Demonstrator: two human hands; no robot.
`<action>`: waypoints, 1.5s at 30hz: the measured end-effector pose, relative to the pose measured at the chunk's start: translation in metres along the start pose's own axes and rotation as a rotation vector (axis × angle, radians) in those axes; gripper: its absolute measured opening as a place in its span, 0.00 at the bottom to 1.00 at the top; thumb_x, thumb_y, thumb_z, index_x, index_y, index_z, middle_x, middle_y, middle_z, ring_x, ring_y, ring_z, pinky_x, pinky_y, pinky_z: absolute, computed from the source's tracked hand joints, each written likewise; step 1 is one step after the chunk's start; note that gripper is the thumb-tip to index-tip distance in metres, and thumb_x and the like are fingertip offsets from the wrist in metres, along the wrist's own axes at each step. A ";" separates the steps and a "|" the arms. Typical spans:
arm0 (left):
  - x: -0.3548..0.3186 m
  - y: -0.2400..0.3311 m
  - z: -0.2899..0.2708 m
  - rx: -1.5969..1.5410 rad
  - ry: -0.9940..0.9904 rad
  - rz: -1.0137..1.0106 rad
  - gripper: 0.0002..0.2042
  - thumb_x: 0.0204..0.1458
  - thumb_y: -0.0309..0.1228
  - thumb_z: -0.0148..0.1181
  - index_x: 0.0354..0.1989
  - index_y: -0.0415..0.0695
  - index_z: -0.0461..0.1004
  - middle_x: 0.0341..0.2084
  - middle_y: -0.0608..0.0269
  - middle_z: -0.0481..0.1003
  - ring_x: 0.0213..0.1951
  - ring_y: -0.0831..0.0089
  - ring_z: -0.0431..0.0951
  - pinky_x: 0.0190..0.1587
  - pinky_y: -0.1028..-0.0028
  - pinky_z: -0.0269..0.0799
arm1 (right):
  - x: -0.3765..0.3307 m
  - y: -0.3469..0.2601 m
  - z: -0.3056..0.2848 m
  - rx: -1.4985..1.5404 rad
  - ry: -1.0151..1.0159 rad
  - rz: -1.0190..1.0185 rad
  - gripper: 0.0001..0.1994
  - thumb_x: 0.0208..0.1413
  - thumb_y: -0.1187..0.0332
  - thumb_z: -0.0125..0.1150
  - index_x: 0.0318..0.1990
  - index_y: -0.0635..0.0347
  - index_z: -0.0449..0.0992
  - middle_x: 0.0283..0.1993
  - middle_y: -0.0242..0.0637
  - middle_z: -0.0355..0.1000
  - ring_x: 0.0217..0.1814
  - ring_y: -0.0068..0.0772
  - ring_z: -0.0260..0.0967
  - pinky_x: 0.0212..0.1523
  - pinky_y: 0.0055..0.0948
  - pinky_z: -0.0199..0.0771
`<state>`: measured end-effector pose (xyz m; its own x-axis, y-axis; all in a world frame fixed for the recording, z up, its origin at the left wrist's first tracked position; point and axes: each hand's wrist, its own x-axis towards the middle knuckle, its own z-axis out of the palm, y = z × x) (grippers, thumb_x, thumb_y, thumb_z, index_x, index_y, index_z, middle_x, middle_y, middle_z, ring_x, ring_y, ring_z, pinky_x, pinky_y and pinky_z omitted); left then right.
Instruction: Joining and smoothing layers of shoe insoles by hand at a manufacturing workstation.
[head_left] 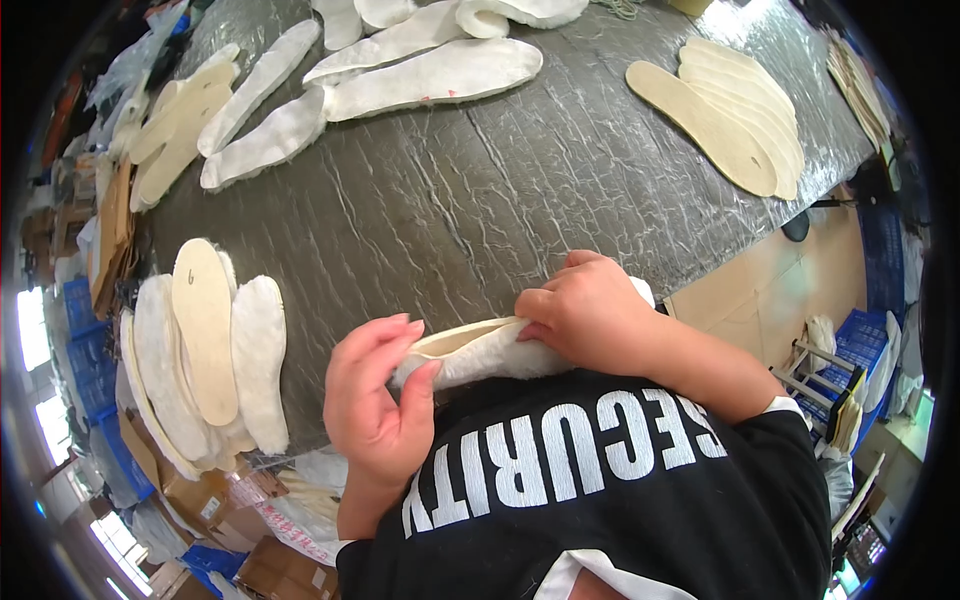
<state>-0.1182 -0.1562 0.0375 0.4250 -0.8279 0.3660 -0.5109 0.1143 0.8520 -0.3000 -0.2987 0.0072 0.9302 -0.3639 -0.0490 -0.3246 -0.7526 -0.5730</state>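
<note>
A white fleece insole (pixel 470 368) with a cream backing lies across the near edge of the table, against my black shirt. Its backing gapes away from the fleece along the upper side. The left end sits between the thumb and fingers of my left hand (pixel 375 395). Toward the other end, my right hand (pixel 590 312) pinches the upper edge with curled fingers. The far right tip of the insole shows behind my right wrist. Part of the edge under my right fingers is hidden.
Finished-looking fleece insoles (pixel 260 360) are stacked at the left, a bare sole (pixel 205 330) on top. White fleece pieces (pixel 430 80) spread over the back of the grey plastic-covered table (pixel 450 230). Cream soles (pixel 710 130) fan out at far right; more soles (pixel 185 130) lie far left.
</note>
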 end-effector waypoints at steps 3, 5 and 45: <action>0.008 -0.007 -0.008 0.291 -0.310 0.146 0.14 0.36 0.21 0.69 0.35 0.40 0.76 0.44 0.54 0.74 0.45 0.54 0.75 0.45 0.59 0.70 | 0.002 0.000 0.001 0.000 0.027 -0.012 0.09 0.48 0.59 0.62 0.25 0.54 0.75 0.17 0.35 0.71 0.23 0.38 0.71 0.39 0.36 0.67; 0.006 -0.009 -0.007 0.363 -0.433 0.103 0.13 0.36 0.26 0.70 0.32 0.40 0.76 0.43 0.57 0.75 0.50 0.54 0.72 0.51 0.57 0.64 | 0.001 0.000 0.002 0.005 0.034 -0.013 0.09 0.48 0.60 0.62 0.25 0.54 0.74 0.17 0.35 0.71 0.23 0.39 0.71 0.39 0.36 0.67; -0.016 -0.024 0.002 -0.229 -0.315 -0.489 0.11 0.45 0.24 0.70 0.37 0.38 0.76 0.33 0.58 0.77 0.38 0.74 0.78 0.43 0.75 0.74 | 0.001 -0.016 -0.011 0.080 0.010 -0.088 0.08 0.46 0.63 0.64 0.26 0.54 0.72 0.16 0.32 0.69 0.21 0.37 0.70 0.35 0.35 0.65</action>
<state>-0.1143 -0.1469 0.0101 0.3109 -0.9323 -0.1847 -0.1247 -0.2327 0.9645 -0.2963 -0.2932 0.0256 0.9525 -0.3042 0.0118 -0.2271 -0.7359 -0.6379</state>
